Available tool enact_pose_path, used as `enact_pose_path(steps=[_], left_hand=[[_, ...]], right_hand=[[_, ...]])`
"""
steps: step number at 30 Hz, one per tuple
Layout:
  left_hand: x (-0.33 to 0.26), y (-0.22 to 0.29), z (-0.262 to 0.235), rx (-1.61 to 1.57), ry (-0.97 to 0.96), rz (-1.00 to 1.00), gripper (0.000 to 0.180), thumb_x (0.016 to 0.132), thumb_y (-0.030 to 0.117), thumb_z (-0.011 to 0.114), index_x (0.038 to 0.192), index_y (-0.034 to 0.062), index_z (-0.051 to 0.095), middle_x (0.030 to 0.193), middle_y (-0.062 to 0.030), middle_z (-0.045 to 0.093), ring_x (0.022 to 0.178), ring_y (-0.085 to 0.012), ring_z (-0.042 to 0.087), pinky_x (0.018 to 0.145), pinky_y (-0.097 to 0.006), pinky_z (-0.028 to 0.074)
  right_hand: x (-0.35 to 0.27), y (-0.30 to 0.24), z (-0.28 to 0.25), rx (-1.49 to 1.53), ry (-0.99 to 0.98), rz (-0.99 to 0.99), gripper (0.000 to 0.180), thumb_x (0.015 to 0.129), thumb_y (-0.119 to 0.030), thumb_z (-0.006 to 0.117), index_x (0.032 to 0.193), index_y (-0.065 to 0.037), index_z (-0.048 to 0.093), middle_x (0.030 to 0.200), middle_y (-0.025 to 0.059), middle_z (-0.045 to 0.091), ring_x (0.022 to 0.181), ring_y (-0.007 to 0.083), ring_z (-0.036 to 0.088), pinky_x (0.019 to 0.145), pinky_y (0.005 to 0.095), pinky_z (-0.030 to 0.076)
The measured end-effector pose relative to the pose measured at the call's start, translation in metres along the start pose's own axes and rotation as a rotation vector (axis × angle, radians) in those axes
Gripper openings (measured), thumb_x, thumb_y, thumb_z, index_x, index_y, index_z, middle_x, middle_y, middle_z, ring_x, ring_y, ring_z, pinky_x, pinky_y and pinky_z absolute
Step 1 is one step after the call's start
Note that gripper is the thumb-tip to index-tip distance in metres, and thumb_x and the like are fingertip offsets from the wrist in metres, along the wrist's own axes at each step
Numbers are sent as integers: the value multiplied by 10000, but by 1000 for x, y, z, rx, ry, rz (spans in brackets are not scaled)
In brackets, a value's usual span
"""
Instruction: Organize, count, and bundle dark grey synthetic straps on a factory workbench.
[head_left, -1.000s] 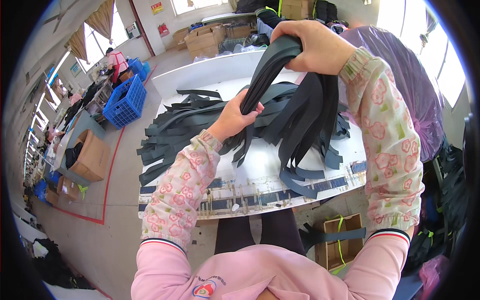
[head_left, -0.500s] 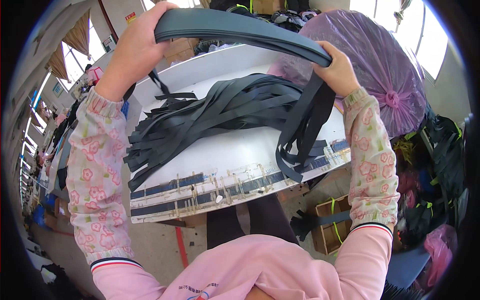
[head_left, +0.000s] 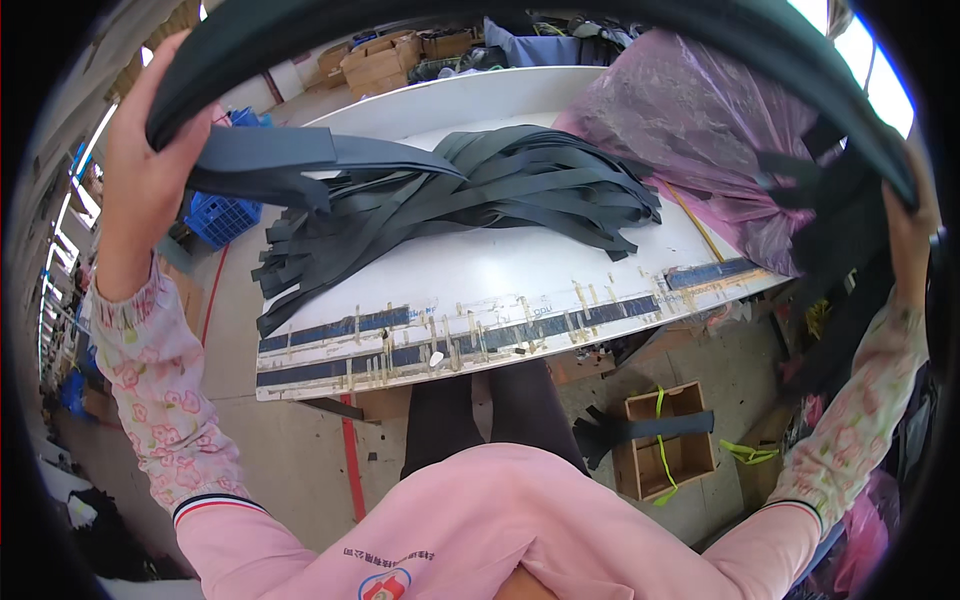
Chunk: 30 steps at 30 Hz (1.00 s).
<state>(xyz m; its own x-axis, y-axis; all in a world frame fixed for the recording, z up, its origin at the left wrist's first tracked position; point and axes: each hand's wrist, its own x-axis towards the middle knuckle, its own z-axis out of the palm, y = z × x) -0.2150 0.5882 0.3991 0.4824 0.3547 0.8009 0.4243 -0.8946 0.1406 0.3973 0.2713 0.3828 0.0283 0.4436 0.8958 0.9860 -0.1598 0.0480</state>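
A thick bundle of dark grey-green webbing strips (head_left: 520, 18) arches across the top of the view, raised close in front of me. My left hand (head_left: 150, 165) is closed around its left part, where loose strip ends hang out toward the table. At the far right my right hand (head_left: 908, 225) grips the other part, with more strip ends dangling below in a blur. Beneath the arch, a heap of similar dark strips (head_left: 500, 190) lies lengthwise on the white table (head_left: 480, 270). Some of the held strips overlap that heap from above.
Worn tape marks line the table's near edge. A purple plastic bag (head_left: 680, 120), full and large, sits at the table's right end. A wooden box (head_left: 665, 445) with a dark strip across it stands on the floor. Left lies a blue crate (head_left: 222, 215); cardboard boxes (head_left: 380, 62) are behind.
Both hands have moved apart and nearer to me, carrying the bundle up and closer. Its right-hand ends have swung off the table to the right. The heap stays on the table.
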Motion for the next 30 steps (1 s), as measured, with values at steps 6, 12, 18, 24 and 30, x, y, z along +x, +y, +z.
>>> enact_pose_path(steps=[6, 12, 18, 24, 30], left_hand=[[-120, 41, -12, 142, -464, -4, 399, 677, 74, 687, 1069, 51, 614, 943, -115, 604, 891, -308, 602, 794, -345, 465], [-254, 39, 30, 243, -829, -23, 308, 640, 71, 709, 927, 63, 597, 867, -82, 612, 834, -269, 632, 706, -361, 505], [-298, 32, 53, 101, -503, -147, 383, 626, 50, 698, 997, 30, 601, 868, -125, 621, 825, -308, 634, 737, -400, 508], [-347, 1, 40, 81, -543, -386, 484, 676, 36, 699, 1143, 77, 574, 973, -115, 654, 921, -321, 637, 788, -418, 500], [-431, -27, 44, 61, -490, -612, 521, 671, 3, 685, 1164, 141, 586, 1017, -73, 651, 979, -301, 630, 825, -421, 483]], right_hand=[[-244, -204, 117, 285, -418, 142, 611, 604, 175, 529, 1169, -24, 650, 1128, 156, 674, 1100, 351, 632, 991, 409, 477], [-321, -325, 200, 994, -1717, 119, 758, 788, -302, 817, 1408, -40, 469, 1240, 228, 629, 1184, 336, 607, 1027, 415, 456], [-186, -516, 216, 1601, -939, -259, 968, 770, -255, 826, 1512, -45, 241, 1243, 220, 621, 1122, 338, 641, 920, 389, 517], [-197, -581, 231, 1323, -1115, -266, 765, 756, -228, 771, 1378, -26, 375, 1059, 272, 656, 919, 427, 670, 782, 441, 550], [-214, -574, 241, 1206, -1314, -313, 580, 762, -282, 758, 1235, -40, 526, 924, 226, 687, 853, 390, 688, 755, 436, 554]])
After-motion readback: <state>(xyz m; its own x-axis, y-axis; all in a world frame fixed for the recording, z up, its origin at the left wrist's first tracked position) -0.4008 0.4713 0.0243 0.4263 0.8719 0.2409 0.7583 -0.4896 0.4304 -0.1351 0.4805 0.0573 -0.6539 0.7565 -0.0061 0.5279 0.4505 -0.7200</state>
